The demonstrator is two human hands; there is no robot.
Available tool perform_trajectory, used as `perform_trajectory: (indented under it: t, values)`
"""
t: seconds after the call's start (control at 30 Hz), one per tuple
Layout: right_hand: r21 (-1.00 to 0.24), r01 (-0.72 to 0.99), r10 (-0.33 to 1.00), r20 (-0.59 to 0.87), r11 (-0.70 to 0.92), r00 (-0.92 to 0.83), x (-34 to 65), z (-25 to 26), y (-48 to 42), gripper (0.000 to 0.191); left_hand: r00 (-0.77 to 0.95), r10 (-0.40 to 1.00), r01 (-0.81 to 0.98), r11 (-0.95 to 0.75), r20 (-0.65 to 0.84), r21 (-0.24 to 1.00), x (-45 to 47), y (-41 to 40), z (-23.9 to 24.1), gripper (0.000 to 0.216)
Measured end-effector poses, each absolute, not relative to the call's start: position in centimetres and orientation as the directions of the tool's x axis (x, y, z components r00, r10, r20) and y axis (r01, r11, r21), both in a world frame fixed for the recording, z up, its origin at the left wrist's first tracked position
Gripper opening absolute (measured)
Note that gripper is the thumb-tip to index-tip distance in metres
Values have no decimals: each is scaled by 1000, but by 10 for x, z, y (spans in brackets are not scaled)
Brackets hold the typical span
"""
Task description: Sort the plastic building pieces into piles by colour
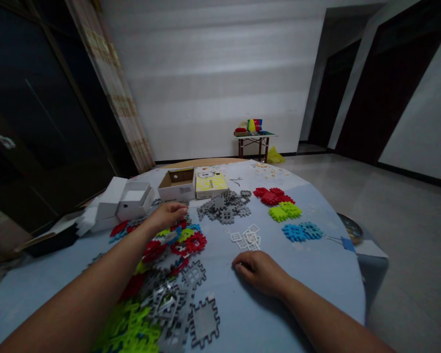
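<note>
My left hand reaches over a mixed heap of plastic interlocking pieces. Its fingers are pinched together, and whatever they hold is hidden. Below it in the heap lie red pieces, grey pieces and lime-green pieces. Ahead and to its right is a sorted pile of grey pieces. My right hand rests on the table with fingers curled in, nothing visible in them. Just beyond it lie several small white window-frame pieces.
Separate piles of red pieces, lime-green pieces and blue pieces sit along the right. An open box, its yellow lid and white cartons stand at the back. A stool is beside the table's right edge.
</note>
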State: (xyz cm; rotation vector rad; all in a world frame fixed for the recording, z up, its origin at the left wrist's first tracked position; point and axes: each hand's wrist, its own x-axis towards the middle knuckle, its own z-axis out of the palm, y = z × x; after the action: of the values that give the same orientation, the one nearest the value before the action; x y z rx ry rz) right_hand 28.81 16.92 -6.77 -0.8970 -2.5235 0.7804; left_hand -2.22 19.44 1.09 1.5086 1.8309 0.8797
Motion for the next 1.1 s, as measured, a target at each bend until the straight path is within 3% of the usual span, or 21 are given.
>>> perform_trajectory:
  t: [0.2,0.47,0.7,0.93,1.1]
  values:
    - [-609,482,674,120,630,-729,287,-69,168,27,-257,964,668,230,-70,708,-78,161,5,59]
    - [-605,499,694,128,621,-708,287,-71,167,27,-87,981,743,178,-171,646,-71,155,-19,44]
    - [-608,496,694,127,619,-709,287,-71,167,27,-167,979,780,205,-119,591,-66,152,-19,50]
    - [-609,495,692,127,620,-711,287,-69,167,27,-188,978,730,201,-91,653,-66,143,1,55]
    - [-609,494,693,131,620,-709,287,-69,167,27,-25,994,686,92,-103,722,-30,154,5,55]
